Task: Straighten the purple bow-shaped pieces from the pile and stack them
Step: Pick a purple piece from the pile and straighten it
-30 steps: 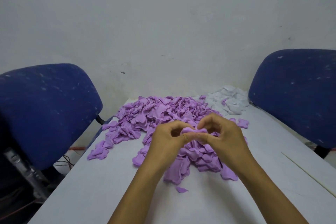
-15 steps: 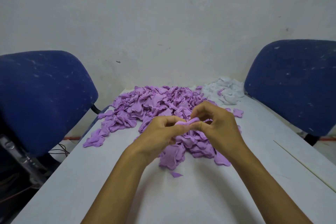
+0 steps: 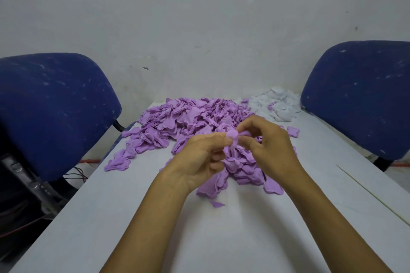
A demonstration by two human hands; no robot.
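Pinching from both sides, the left hand (image 3: 199, 157) and the right hand (image 3: 273, 146) are seen holding one purple bow-shaped piece (image 3: 233, 135) between their fingertips, raised just above the near part of the purple pile (image 3: 193, 119). The piece is bunched at its middle (its exact outline cannot be made out), with the left thumb and forefinger closed on one end and the right fingers curled round the other. The pile is spread across the far half of the white table (image 3: 221, 239), with a few loose pieces lying at its edges. A heap of white pieces (image 3: 277, 104) is found at the far right corner, touching the purple ones. A blue chair (image 3: 51, 108) is placed at the left of the table and another blue chair (image 3: 363, 95) at the right.
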